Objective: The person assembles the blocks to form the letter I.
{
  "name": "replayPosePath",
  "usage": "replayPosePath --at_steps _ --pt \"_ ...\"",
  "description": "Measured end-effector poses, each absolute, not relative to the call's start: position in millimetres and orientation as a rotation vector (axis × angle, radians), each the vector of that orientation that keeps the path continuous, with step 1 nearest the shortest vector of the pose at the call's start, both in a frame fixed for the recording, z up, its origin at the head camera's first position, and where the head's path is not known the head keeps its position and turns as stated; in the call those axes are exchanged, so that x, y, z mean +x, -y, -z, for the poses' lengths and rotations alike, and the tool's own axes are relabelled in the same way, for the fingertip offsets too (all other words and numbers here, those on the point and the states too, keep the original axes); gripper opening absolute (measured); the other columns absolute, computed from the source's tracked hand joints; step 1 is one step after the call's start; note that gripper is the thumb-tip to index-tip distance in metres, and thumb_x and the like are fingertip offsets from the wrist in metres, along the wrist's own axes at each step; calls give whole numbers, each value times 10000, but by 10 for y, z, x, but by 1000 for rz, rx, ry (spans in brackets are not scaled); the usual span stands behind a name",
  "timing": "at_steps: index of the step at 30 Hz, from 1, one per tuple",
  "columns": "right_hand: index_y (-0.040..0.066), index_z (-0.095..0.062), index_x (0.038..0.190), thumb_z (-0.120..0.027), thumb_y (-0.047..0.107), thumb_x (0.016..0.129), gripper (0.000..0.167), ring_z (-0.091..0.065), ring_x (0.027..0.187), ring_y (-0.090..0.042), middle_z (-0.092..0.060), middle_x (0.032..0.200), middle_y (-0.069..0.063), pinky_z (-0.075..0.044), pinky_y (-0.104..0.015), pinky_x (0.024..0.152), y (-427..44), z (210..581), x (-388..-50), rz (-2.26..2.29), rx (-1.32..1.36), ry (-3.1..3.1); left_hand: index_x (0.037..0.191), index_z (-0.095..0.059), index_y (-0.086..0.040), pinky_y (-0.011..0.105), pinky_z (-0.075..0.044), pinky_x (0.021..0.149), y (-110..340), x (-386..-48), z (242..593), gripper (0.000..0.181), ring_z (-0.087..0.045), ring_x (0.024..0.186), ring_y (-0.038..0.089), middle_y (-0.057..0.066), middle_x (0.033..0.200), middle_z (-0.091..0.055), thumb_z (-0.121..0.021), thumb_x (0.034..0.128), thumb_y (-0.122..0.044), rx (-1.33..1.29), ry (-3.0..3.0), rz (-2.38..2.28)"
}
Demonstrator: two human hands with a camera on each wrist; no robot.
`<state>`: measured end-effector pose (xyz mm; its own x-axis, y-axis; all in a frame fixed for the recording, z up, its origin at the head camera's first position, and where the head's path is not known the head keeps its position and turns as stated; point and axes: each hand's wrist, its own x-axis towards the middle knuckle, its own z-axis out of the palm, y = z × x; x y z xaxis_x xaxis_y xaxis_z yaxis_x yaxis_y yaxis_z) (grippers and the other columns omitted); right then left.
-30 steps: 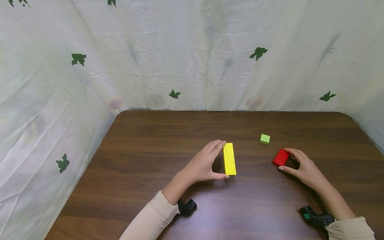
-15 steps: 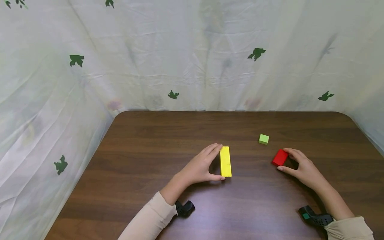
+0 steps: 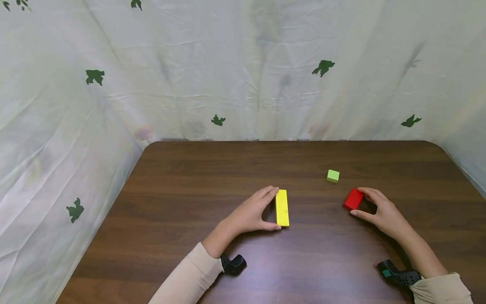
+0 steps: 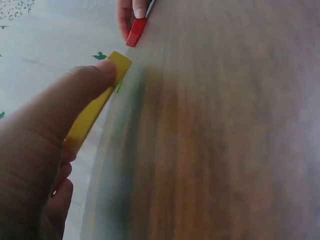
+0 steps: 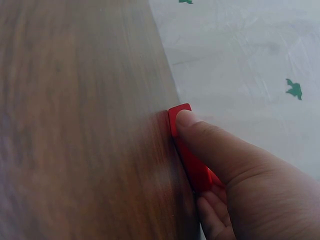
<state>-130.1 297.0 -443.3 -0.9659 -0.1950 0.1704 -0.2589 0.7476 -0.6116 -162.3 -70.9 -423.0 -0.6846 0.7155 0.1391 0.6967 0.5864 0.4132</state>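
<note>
A long yellow block (image 3: 282, 208) is pinched at its two ends between the thumb and fingers of my left hand (image 3: 252, 213), left of the table's middle. In the left wrist view the thumb presses one end of the yellow block (image 4: 92, 117); whether it touches the table I cannot tell. Farther right, my right hand (image 3: 383, 213) holds a shorter red block (image 3: 353, 199) between thumb and fingers. The right wrist view has the red block (image 5: 192, 162) low at the tabletop, its far end partly hidden behind the thumb.
A small light green block (image 3: 333, 176) lies on the brown wooden table (image 3: 205, 169), behind and left of the red block. A pale curtain (image 3: 243, 76) with green bird shapes hangs along the table's back edge and left side.
My left hand has brought the yellow block left and nearer to me, and the block looks smaller, as if lower. The right hand and red block have hardly moved.
</note>
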Motion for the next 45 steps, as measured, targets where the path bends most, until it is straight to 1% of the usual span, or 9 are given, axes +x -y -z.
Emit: replayPosePath --at_steps 7,13,25,31,33,38,41,44,45 --pt "-51 -396 1270 -728 281 755 697 -431 1067 -451 -393 1224 -247 -364 -570 821 -2969 4424 -1300 -1023 357 2856 1405 -256 -31 320 -249 1025 710 -1627 4302 942 -255 1297 233 133 1412 -286 -702 708 -481 1200 -2723 -674" --pt "-48 -399 1269 -729 279 754 694 -429 1067 -446 -391 1232 -245 -362 -569 820 -2967 4415 -1305 -1022 360 2853 1409 -244 -31 330 -250 1025 719 -1628 4307 944 -252 1298 237 139 1420 -272 -695 715 -485 1164 -2688 -689" --pt "-57 -398 1269 -731 272 753 696 -421 1066 -438 -371 1246 -253 -363 -569 814 -2963 4405 -1312 -1011 373 2850 1405 -254 -27 327 -253 1023 722 -1640 4337 937 -274 1274 226 96 1390 -312 -697 716 -482 1144 -2666 -727" --pt "-75 -374 1271 -734 275 750 724 -433 1058 -444 -320 1268 -275 -367 -553 819 -2969 4422 -1305 -1014 360 2859 1416 -241 -65 372 -249 1025 733 -1633 4369 983 -192 1309 230 83 1411 -272 -690 687 -549 1097 -2651 -790" --pt "-89 -372 1265 -737 277 746 732 -445 1049 -447 -301 1274 -278 -371 -541 818 -2968 4425 -1302 -1011 354 2862 1417 -243 -75 390 -242 1026 737 -1629 4374 969 -168 1317 238 90 1421 -255 -685 694 -546 1067 -2646 -820" --pt "-101 -404 1234 -742 266 741 701 -455 1045 -431 -306 1276 -261 -391 -495 818 -2964 4423 -1297 -988 348 2852 1404 -281 -84 394 -235 1028 740 -1625 4377 867 -183 1311 233 85 1417 -270 -664 746 -499 1033 -2644 -860" --pt "-98 -418 1216 -748 235 738 670 -453 1038 -423 -326 1250 -259 -393 -463 816 -2960 4423 -1291 -1006 352 2825 1395 -303 -84 381 -235 1029 743 -1627 4384 835 -195 1305 223 67 1402 -291 -662 756 -485 1041 -2648 -858" --pt "-80 -429 1209 -751 222 735 647 -455 1028 -410 -356 1211 -247 -408 -289 857 -2958 4424 -1290 -1027 347 2805 1392 -310 -86 374 -236 1029 745 -1627 4389 824 -200 1300 217 54 1391 -304 -660 760 -482 1050 -2648 -854" --pt "-74 -431 1208 -751 218 735 642 -456 1025 -407 -364 1200 -241 -406 -275 852 -2958 4423 -1294 -1033 346 2802 1393 -309 -86 373 -233 1030 745 -1628 4390 824 -200 1300 215 52 1390 -305 -659 760 -482 1051 -2648 -855"
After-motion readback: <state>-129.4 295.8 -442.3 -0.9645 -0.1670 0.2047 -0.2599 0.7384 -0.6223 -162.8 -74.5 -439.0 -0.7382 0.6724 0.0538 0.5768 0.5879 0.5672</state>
